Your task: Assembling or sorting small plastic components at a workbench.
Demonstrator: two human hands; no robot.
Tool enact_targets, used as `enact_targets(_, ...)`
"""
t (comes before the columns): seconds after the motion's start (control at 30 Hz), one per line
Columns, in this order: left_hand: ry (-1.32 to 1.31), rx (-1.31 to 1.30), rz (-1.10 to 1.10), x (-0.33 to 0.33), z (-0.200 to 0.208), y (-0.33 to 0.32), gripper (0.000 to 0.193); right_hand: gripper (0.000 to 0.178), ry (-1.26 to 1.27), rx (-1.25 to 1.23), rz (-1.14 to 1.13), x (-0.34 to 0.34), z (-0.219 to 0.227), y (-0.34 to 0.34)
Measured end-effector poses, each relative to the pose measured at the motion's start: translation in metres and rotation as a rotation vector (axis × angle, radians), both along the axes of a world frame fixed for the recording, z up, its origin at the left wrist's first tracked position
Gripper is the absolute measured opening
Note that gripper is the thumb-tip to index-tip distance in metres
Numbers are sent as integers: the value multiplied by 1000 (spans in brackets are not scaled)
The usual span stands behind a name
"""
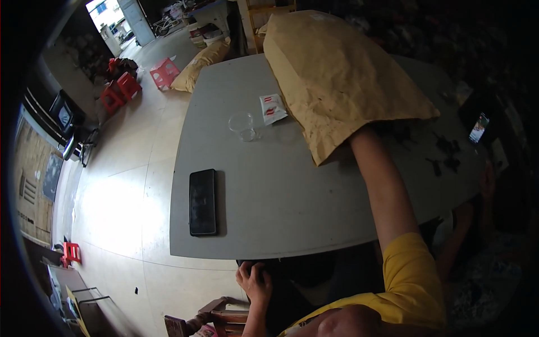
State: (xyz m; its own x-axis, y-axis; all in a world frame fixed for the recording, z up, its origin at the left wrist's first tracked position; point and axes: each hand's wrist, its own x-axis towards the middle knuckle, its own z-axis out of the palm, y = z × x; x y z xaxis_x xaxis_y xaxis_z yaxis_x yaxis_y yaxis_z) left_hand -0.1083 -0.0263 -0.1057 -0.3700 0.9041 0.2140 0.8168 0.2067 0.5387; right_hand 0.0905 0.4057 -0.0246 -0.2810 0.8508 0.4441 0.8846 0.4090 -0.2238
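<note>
A large brown paper sack [337,67] lies on the grey table [264,208], its open end toward me. My right forearm [383,185], in a yellow sleeve, reaches into that opening. The sack hides my right hand, so its fingers and anything in them do not show. Below the table's near edge is my left hand [255,282], fingers curled against something dark that I cannot make out. Left of the sack lie a small white packet with red marks [273,109] and a clear plastic cup [241,122]. A black phone [202,202] rests near the table's left edge.
Small dark pieces [446,151] lie on the table at the right. Another person's arm [487,182] and a lit phone [478,128] are beyond them. Red stools [129,85] and another brown sack [205,63] stand on the floor. A wooden chair [210,317] is at the lower left.
</note>
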Motion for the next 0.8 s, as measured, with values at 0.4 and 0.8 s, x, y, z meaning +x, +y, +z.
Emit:
enact_targets(0.4, 106, -91, 40, 1, -5, 7, 34, 66, 17, -89, 22, 10, -70, 44)
enact_targets(0.8, 54, -86, 23, 1, 3, 7, 34, 71, -20, -67, 11, 53, -54, 43)
